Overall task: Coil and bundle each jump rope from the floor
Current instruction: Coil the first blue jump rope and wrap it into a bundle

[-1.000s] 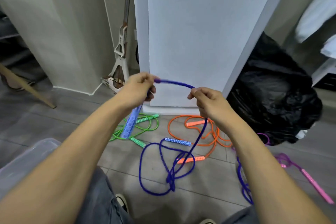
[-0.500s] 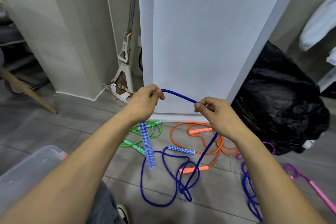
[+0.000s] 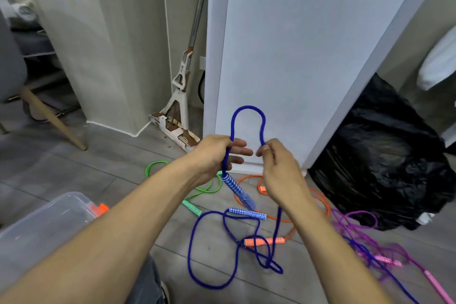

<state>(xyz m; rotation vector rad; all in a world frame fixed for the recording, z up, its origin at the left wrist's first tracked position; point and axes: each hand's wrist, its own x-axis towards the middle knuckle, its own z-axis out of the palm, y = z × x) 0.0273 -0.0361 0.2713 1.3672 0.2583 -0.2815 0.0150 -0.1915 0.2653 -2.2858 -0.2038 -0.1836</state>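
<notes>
Both hands (image 3: 246, 158) hold the blue rope (image 3: 247, 116) looped upward between them.

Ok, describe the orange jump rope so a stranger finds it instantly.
Start at the tall white panel. On the floor at its foot, right of the green rope, lies the orange jump rope. It alone is orange, one handle crossing the blue rope.

blue jump rope (image 3: 248, 108): we see a deep blue cord; its handles carry a blue-and-white diamond pattern
green jump rope (image 3: 158, 163): we see bright green, with a green-and-white patterned handle
orange jump rope (image 3: 265, 241): we see orange cord and handles
pink jump rope (image 3: 436, 285): we see a purple cord and pink handles
bag (image 3: 385, 155): we see glossy black
floor (image 3: 74, 168): we see grey planks
</notes>
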